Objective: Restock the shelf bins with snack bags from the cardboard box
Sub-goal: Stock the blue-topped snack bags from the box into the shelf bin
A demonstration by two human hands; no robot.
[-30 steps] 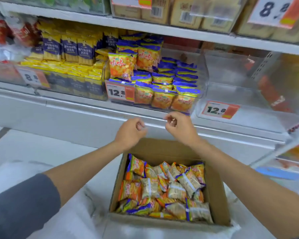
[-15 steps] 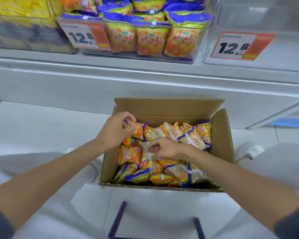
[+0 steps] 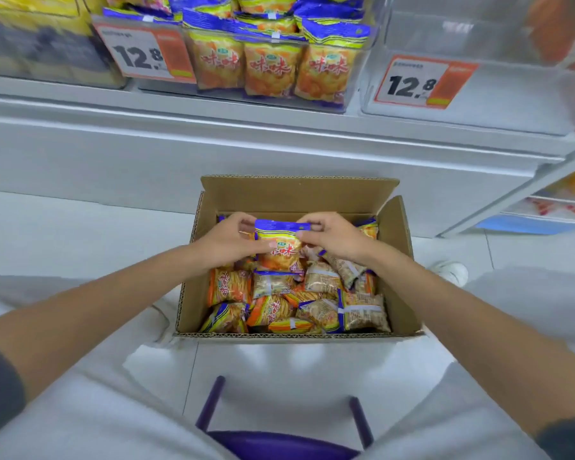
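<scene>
"12.8" printed on price tag (image 3: 143, 53); "味味" snack bag (image 3: 279, 250) was pinched at top corners by left hand (image 3: 228, 239) and right hand (image 3: 334, 235), above cardboard box (image 3: 299, 194)

The pale tiled floor (image 3: 80, 247) carries an open brown cardboard box (image 3: 296, 194), which stands flat on the tiles close in front of the shelving's grey base panel (image 3: 113, 161). Just right of the box, a white shoe (image 3: 448, 272) rests on the floor. Above and behind the box, the white metal shelf (image 3: 213, 116) bears three clear plastic bins side by side: one straight above the box (image 3: 233, 94), one up to its left (image 3: 30, 76) and one up to its right (image 3: 498, 104).
</scene>
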